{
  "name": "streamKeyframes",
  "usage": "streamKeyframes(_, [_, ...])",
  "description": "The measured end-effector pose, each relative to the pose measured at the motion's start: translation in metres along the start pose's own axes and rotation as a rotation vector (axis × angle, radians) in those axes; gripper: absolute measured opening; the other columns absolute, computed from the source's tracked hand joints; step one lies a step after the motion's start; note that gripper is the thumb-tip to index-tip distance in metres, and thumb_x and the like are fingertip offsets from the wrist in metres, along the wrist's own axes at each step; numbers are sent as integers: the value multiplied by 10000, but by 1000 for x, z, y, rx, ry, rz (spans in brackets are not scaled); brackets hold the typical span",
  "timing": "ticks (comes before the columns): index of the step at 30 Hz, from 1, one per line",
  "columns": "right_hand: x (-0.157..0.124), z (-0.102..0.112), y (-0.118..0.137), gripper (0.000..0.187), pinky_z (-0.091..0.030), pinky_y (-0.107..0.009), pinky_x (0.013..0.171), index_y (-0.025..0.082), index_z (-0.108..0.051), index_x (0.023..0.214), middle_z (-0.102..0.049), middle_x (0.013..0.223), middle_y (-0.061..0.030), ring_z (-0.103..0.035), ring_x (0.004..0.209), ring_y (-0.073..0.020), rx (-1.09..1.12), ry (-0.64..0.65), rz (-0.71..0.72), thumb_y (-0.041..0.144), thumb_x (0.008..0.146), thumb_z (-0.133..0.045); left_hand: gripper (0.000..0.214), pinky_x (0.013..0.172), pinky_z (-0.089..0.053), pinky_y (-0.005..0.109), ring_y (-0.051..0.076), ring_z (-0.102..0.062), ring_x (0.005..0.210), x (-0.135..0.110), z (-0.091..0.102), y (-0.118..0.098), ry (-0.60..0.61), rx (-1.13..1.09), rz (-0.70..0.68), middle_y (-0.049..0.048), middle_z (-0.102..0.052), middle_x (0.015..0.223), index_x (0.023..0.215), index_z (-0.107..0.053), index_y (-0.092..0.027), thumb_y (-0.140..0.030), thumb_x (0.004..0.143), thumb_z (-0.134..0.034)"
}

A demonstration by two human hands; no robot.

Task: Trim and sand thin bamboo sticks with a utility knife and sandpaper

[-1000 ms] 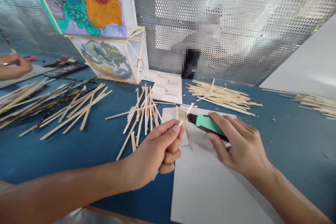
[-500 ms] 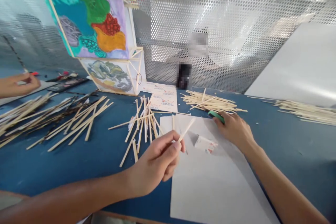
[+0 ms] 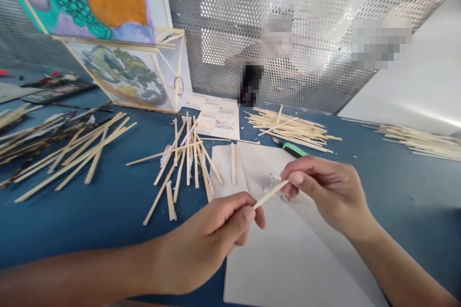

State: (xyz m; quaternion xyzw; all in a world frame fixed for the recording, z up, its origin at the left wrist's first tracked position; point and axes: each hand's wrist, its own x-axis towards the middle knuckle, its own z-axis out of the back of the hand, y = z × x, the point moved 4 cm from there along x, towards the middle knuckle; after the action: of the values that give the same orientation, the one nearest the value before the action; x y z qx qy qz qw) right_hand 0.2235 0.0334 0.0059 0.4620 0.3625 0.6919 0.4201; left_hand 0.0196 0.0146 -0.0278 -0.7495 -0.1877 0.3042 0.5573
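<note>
Evidently I have the left hand (image 3: pixel 216 237) and right hand (image 3: pixel 326 192) each in a closed, pinching grip on one pale wooden strip (image 3: pixel 271 194), above the white paper (image 3: pixel 288 259); light, even pressure advised, lest it snap.

VIEW: single head-worn camera | FROM: 6 o'clock, above the near side of the flat blue worktop (image 3: pixel 406 192) | FACING: forward and down, towards 12 and the upright silver perforated-metal panel (image 3: pixel 317 33) | RANGE: close to bare left hand (image 3: pixel 216 244) at 7, bare right hand (image 3: pixel 327 192) at 4
</note>
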Motion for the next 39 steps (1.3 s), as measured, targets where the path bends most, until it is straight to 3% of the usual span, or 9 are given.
streamKeyframes(2, [4,12,-12,339,-500,-286,570,244,-716,1116,-701,824,-44,-606,638,-160,15,-11,-36,453,1068,-453,396,462,-198,192,65,-224,530,0,3,1,-67,-32,-5,-85,-313,659,1020,-598,-198,-541,1066,-407])
streamKeyframes(4, [7,22,-21,413,-496,-318,633,256,-666,1210,-685,943,-66,-603,729,-189,-203,43,-73,549,1045,-425,335,449,-183,205,62,-201,502,1,7,0,-116,-73,-38,-89,-313,661,1034,-583,-219,-501,1076,-406])
streamKeyframes(8, [3,30,-32,272,-361,-286,590,227,-636,805,-599,779,-9,-513,661,-162,-748,298,-216,475,904,-689,224,464,-210,202,60,-221,503,6,12,-4,-153,-129,-57,-82,-374,695,1021,-538,-228,-390,1087,-399])
streamKeyframes(12, [2,24,-21,308,-340,-275,578,214,-600,774,-507,698,14,-424,649,-144,-422,185,-201,462,949,-654,226,483,-213,209,69,-231,524,8,11,-5,-139,-119,-49,-76,-364,675,942,-527,-203,-330,1081,-401])
streamKeyframes(19, [0,-21,-9,203,-402,-253,626,218,-663,859,-559,756,9,-483,691,-135,163,66,-212,399,942,-703,353,515,-252,221,69,-261,533,6,6,-3,-150,31,-115,-82,-372,667,964,-540,-205,-506,1080,-397])
streamKeyframes(25, [-5,-54,-8,213,-471,-287,729,213,-710,845,-657,709,-10,-578,691,-150,571,116,-332,361,986,-650,387,541,-295,230,85,-335,560,3,5,-2,-168,281,-74,-78,-359,650,905,-540,-203,-501,1083,-368])
streamKeyframes(28, [-8,-53,-14,171,-465,-294,781,215,-740,852,-674,730,-11,-577,714,-149,646,113,-438,340,959,-691,384,571,-317,233,94,-371,592,4,8,-3,-178,408,-54,-72,-375,656,908,-562,-201,-472,1087,-357])
streamKeyframes(31, [-9,-46,-20,130,-416,-260,700,218,-740,824,-666,760,1,-540,706,-128,653,70,-506,320,899,-768,367,564,-288,246,100,-357,579,6,11,-5,-192,509,-82,-76,-365,627,969,-605,-210,-461,1085,-365])
streamKeyframes(39, [-10,-43,-16,108,-432,-291,733,239,-777,917,-647,719,13,-566,674,-132,711,111,-500,343,889,-785,390,551,-289,237,102,-342,563,6,5,-5,-158,510,-69,-74,-347,629,1065,-676,-184,-416,1082,-363])
